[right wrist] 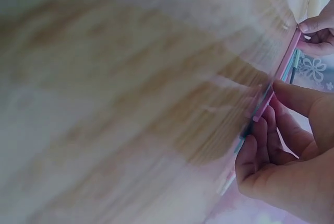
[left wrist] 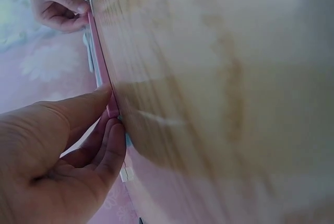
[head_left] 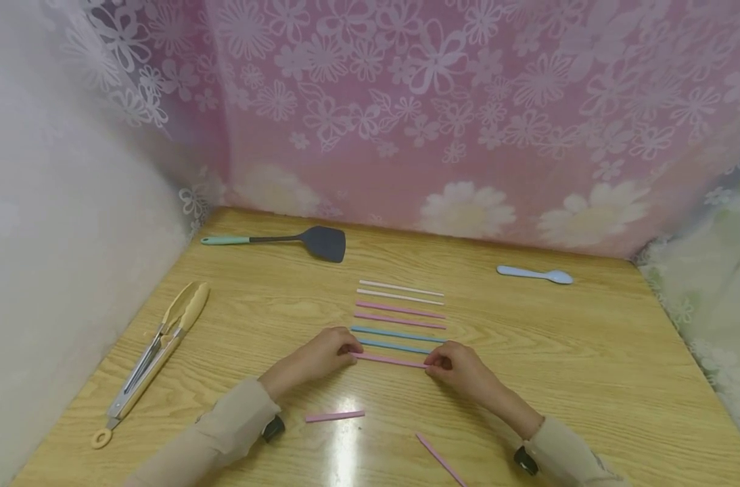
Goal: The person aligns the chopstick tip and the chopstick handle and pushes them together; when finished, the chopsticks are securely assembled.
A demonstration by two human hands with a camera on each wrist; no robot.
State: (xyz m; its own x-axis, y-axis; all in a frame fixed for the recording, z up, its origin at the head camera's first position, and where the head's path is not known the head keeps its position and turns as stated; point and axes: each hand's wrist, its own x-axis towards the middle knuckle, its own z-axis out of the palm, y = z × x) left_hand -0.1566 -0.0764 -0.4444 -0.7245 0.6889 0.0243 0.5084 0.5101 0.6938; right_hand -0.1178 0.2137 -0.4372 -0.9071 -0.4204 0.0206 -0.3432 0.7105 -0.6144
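Observation:
A pink chopstick (head_left: 389,360) lies crosswise between my hands, pinched at both ends. My left hand (head_left: 333,350) grips its left end between thumb and fingers, seen close in the left wrist view. Its right end is held by my right hand (head_left: 458,365), whose thumb and fingertips show on it in the right wrist view. Just beyond it lie two blue chopsticks (head_left: 400,334), then two pink chopsticks (head_left: 400,310) and two white chopsticks (head_left: 400,288), in near-parallel rows. Nearer to me are a loose pink stick (head_left: 335,416) and another pink stick (head_left: 440,458), cut off by the frame edge.
Tongs (head_left: 153,358) with yellow tips lie at the left. A dark spatula (head_left: 325,243) with a green handle is at the back left, and a pale blue spoon (head_left: 534,274) at the back right. Flowered cloth (head_left: 370,135) hangs behind the wooden table (head_left: 589,338).

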